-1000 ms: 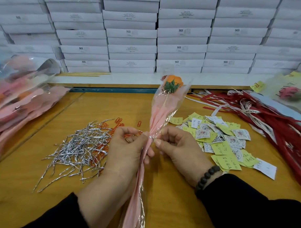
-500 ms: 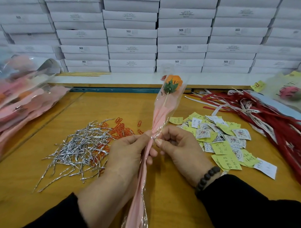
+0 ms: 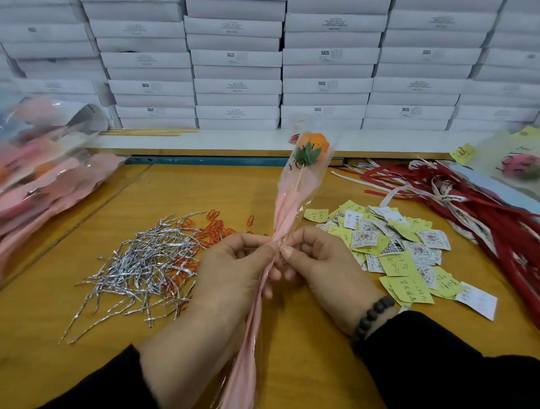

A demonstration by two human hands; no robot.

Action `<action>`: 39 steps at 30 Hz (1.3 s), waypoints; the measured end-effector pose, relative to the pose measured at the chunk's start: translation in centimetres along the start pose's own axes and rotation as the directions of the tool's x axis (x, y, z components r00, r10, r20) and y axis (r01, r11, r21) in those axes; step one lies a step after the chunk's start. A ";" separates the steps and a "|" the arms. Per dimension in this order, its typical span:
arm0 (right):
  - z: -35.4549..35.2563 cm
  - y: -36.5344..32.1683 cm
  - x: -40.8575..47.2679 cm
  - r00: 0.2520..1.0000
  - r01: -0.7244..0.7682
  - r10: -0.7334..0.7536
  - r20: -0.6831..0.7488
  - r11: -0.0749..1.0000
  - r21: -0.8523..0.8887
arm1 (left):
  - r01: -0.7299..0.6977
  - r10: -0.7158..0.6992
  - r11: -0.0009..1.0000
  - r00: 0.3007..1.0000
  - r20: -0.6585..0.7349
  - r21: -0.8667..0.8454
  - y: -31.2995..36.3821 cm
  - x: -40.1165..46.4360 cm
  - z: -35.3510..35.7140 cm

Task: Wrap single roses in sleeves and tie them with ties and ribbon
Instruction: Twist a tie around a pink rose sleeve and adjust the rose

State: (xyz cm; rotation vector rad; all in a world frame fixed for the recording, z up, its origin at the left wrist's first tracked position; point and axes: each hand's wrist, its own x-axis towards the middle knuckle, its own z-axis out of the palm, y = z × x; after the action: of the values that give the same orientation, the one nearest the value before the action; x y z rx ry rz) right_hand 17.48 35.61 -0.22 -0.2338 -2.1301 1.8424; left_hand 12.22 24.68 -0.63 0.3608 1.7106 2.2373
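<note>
— What is nearest the camera?
— Two hands meet at the gathered neck of a pink sleeve point(image 3: 285, 210): the left hand point(image 3: 234, 273) curls round it, the right hand point(image 3: 319, 263) pinches a thin tie at the same spot.
— And the flower?
— An orange rose point(image 3: 312, 143) stands in the sleeve's clear top, tilted away above the desk point(image 3: 201, 188).
— Around them?
— Silver ties point(image 3: 142, 267) and orange paper clips point(image 3: 217, 227) left, paper tags point(image 3: 399, 255) right, red ribbon point(image 3: 492, 215) beyond, wrapped roses point(image 3: 32, 182) far left, white boxes point(image 3: 237, 86) stacked behind.
</note>
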 end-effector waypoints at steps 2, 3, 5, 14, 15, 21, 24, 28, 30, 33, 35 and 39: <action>-0.1 0.0 0.0 0.999 -0.035 0.035 0.013 0.999 0.028 | -0.011 0.011 1.000 1.000 0.011 0.026 -0.1 0.1 0.0; -0.2 0.1 0.1 0.998 -0.057 0.056 0.022 0.997 0.057 | -0.011 0.010 0.999 1.000 0.016 0.041 -0.1 0.1 -0.1; -0.4 0.1 0.1 0.994 -0.105 0.100 0.040 0.985 0.138 | -0.013 0.011 0.998 1.000 0.025 0.061 0.0 0.1 -0.1; 0.0 0.1 -0.2 0.995 0.071 -0.082 -0.061 0.985 -0.158 | -0.055 0.059 0.996 0.996 -0.064 0.069 0.7 0.1 -0.1; 0.0 0.0 -0.4 0.989 0.125 -0.143 -0.044 0.951 -0.284 | -0.050 0.054 0.997 0.996 -0.070 0.066 0.7 0.1 -0.1; 0.3 -0.3 -0.8 0.915 0.365 -0.377 0.148 0.611 -0.702 | 0.010 -0.011 1.000 0.997 -0.082 -0.015 1.0 0.3 -0.2; 0.3 -0.5 -0.8 0.887 0.396 -0.425 0.179 0.502 -0.769 | 0.031 -0.033 0.999 0.997 -0.076 -0.034 0.9 0.3 -0.1; 0.0 -0.6 -0.8 0.838 0.437 -0.517 0.175 0.443 -0.783 | 0.039 -0.042 0.998 0.997 -0.069 -0.041 0.7 0.2 -0.1; -0.2 -0.4 -0.7 0.842 0.430 -0.527 0.118 0.523 -0.736 | 0.039 -0.041 0.999 0.997 -0.058 -0.038 0.6 0.1 -0.1; -0.2 -0.2 -0.4 0.920 0.318 -0.390 -0.035 0.798 -0.512 | 0.024 -0.025 0.999 0.999 -0.044 -0.032 0.6 -0.1 0.1; 0.0 -0.3 -0.3 0.973 0.192 -0.221 -0.071 0.939 -0.286 | 0.002 -0.002 1.000 0.999 -0.045 -0.019 0.6 -0.2 0.3; -0.2 -0.6 0.1 0.999 -0.029 0.028 0.017 0.999 0.016 | -0.029 0.029 1.000 0.999 -0.020 0.005 0.7 -0.3 0.4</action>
State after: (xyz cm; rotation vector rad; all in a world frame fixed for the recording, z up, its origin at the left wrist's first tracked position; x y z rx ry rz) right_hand 17.51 35.73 0.45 -0.2472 -2.1323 1.8832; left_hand 12.57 24.71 0.18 0.3683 1.7321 2.2651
